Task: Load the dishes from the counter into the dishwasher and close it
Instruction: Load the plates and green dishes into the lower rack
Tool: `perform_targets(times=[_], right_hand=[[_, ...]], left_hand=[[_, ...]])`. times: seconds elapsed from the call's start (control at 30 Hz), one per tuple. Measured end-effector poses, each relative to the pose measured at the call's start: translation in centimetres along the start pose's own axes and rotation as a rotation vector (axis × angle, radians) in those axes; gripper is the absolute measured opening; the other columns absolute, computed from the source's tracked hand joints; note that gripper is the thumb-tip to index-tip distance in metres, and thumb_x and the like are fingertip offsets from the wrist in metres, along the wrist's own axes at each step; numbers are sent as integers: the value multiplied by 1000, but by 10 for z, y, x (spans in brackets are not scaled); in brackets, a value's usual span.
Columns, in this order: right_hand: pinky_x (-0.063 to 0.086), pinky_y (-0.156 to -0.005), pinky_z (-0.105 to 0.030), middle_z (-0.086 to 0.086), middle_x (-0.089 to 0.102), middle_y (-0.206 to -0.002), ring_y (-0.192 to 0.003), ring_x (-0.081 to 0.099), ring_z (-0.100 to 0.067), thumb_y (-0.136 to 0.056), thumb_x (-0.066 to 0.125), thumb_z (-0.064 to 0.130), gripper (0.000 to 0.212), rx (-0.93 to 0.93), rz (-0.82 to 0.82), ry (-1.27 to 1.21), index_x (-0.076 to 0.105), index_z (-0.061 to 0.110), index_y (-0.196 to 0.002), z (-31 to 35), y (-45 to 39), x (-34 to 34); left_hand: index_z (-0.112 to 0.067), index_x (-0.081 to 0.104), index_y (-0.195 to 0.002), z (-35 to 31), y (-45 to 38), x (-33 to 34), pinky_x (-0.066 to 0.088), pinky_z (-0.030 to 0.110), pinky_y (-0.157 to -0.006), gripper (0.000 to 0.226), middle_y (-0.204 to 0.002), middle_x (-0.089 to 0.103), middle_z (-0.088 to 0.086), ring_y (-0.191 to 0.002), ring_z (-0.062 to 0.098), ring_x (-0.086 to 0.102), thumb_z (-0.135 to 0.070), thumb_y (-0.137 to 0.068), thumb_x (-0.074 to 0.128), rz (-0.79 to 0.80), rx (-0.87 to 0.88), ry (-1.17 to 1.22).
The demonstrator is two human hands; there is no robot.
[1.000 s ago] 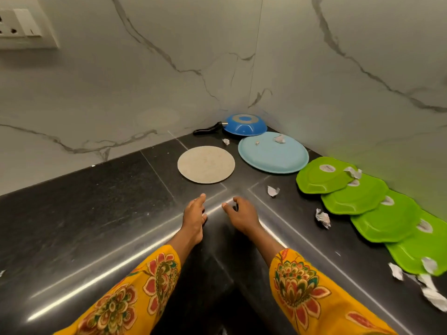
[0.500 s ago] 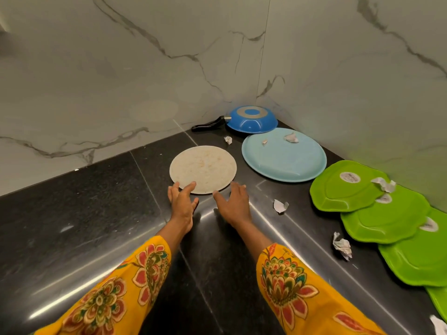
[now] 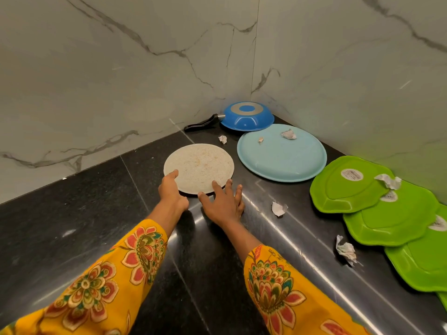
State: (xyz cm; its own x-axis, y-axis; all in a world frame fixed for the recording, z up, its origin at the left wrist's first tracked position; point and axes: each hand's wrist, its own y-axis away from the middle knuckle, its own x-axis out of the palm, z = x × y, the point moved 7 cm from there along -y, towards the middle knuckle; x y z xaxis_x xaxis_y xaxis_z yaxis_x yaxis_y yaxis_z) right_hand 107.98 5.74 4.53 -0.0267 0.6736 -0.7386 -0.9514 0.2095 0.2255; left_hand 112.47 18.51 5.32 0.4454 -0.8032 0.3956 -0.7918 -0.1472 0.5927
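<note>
left hand (image 3: 172, 194), right hand (image 3: 221, 203): fingers spread, touching beige plate (image 3: 198, 167) rim | risk: flat plate slides on glossy desk (image 3: 72, 228), hitting blue plate (image 3: 281, 155)

Pan (image 3: 248, 116) behind plates (image 3: 281, 154) — corner

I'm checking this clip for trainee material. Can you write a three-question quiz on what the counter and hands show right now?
1. True or false: the blue pan sits upside down in the corner.
2. Which dish do both hands touch? A) white plate B) light blue plate C) green plate
3. Fill in: crumpled bits of ____ lie on the counter.

Key: 1 true. 2 A; the left hand and right hand touch its near edge. 3 paper.
</note>
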Motion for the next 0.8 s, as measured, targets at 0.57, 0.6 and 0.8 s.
perform_targets(times=[0.57, 0.6, 0.8], right_hand=[[8, -118, -43, -9, 9, -159, -146, 1, -25, -96, 42, 46, 66, 9, -101, -281, 21, 13, -149, -7, 10, -14], [9, -117, -40, -9, 12, -158, -146, 5, -24, -96, 43, 42, 64, 16, -125, -335, 23, 11, -148, -10, 13, -18], [30, -112, -35, -4, 36, -150, -136, 36, -23, -95, 51, 31, 54, 142, -195, -604, 35, 16, -144, -40, 44, -31]], left_hand=[[-12, 44, -131, 21, 40, -16, 52, 45, -88, 42, -132, 53, 13, -117, 31, 55, 6, -93, 44, -212, 69, 40], [-13, 43, -131, 23, 43, -21, 51, 45, -88, 43, -133, 51, 13, -118, 31, 54, 6, -93, 44, -205, 69, 35], [-20, 42, -137, 31, 68, -54, 48, 47, -92, 50, -137, 47, 9, -122, 31, 48, 5, -93, 38, -119, 33, -15]])
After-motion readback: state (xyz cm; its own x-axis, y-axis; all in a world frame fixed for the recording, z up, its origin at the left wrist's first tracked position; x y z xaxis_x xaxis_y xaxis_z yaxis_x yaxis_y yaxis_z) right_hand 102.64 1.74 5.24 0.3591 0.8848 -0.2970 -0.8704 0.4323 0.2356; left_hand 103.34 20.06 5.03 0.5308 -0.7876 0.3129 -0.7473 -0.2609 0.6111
